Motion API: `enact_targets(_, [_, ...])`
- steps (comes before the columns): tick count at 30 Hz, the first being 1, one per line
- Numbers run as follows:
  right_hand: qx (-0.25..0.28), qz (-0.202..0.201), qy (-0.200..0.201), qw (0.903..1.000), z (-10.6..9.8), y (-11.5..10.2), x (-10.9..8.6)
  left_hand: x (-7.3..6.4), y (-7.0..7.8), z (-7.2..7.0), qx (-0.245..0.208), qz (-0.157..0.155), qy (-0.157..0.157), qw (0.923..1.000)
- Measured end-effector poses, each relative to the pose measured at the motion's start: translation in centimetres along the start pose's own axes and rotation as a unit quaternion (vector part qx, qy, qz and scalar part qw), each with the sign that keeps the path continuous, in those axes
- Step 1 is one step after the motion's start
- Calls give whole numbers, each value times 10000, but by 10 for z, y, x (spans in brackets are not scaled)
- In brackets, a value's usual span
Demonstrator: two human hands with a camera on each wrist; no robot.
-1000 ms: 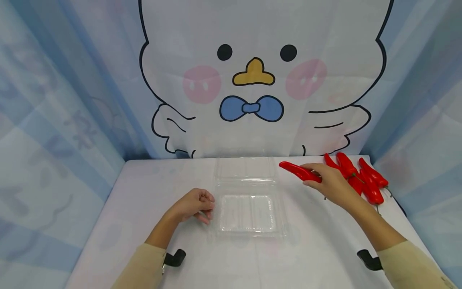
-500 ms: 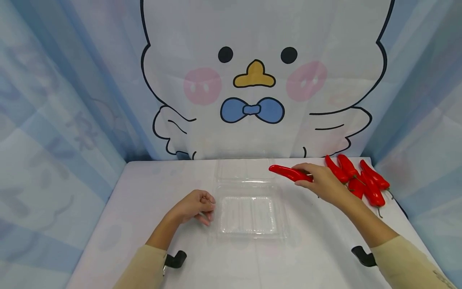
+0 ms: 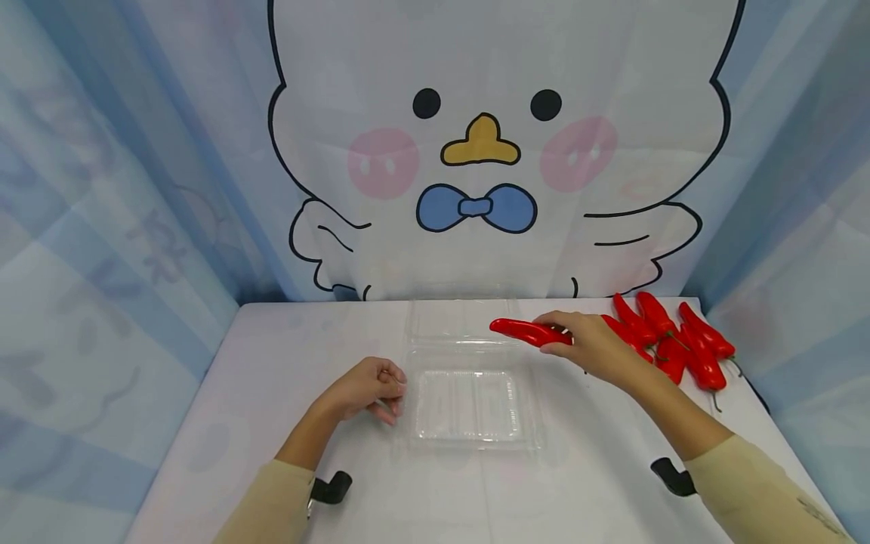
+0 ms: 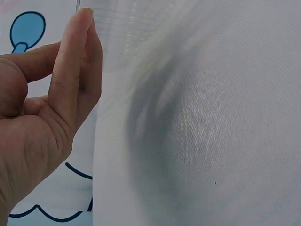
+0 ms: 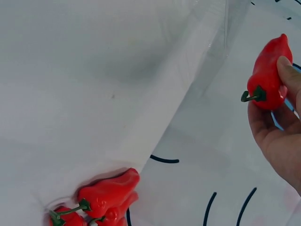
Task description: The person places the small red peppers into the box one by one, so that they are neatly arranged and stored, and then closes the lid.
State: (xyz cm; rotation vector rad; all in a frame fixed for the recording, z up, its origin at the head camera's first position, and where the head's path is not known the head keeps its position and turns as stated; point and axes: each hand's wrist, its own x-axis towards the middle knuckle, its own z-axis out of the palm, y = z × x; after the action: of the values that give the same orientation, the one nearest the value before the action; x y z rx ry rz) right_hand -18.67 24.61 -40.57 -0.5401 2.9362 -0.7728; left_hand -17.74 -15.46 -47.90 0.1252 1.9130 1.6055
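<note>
One red pepper (image 3: 522, 331), pinched by right fingers (image 5: 260, 122), has shifted toward the clear container (image 3: 467, 406); left fingers (image 4: 64, 84) curl loosely.

Head: we look forward and down across the table (image 3: 476, 491). Wrists: close on left hand (image 4: 44, 127), right hand (image 5: 282, 141). Head, right wrist share the held pepper (image 5: 268, 70).
</note>
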Motion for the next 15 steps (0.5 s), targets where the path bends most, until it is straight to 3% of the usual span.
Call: enact_targets(15, [225, -189, -309, 9991, 15, -13, 10, 0, 0, 1, 74, -30, 7, 10000])
